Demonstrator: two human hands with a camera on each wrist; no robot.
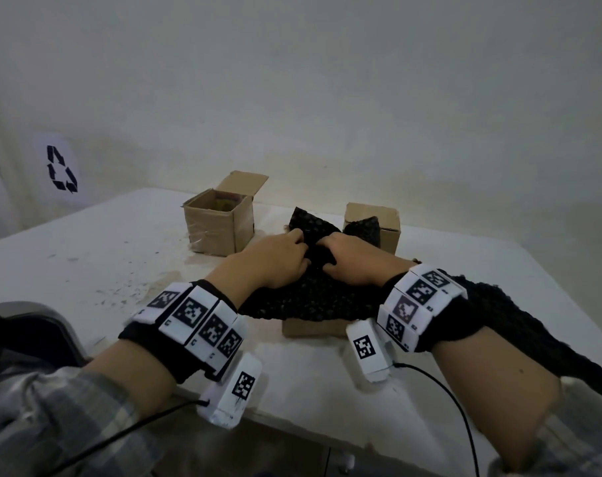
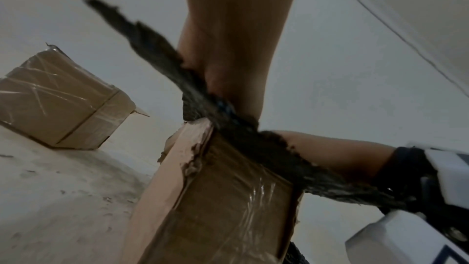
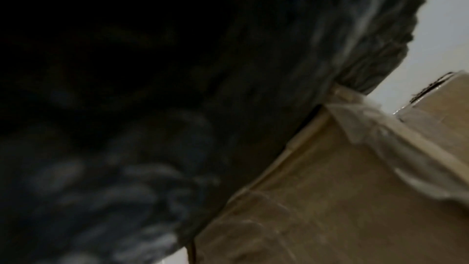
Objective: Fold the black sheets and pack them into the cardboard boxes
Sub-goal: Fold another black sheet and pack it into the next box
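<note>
Your left hand (image 1: 279, 259) and right hand (image 1: 353, 258) both curl their fingers into the black sheet (image 1: 313, 297) (it covers the near box (image 1: 313, 328)). Push the middle down first, then tuck the loose sides in.

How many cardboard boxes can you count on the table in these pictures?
3. One open box stands far left. One box stands far right, partly behind a black sheet. One box sits nearest, under the sheet both hands work. More may be hidden.
</note>
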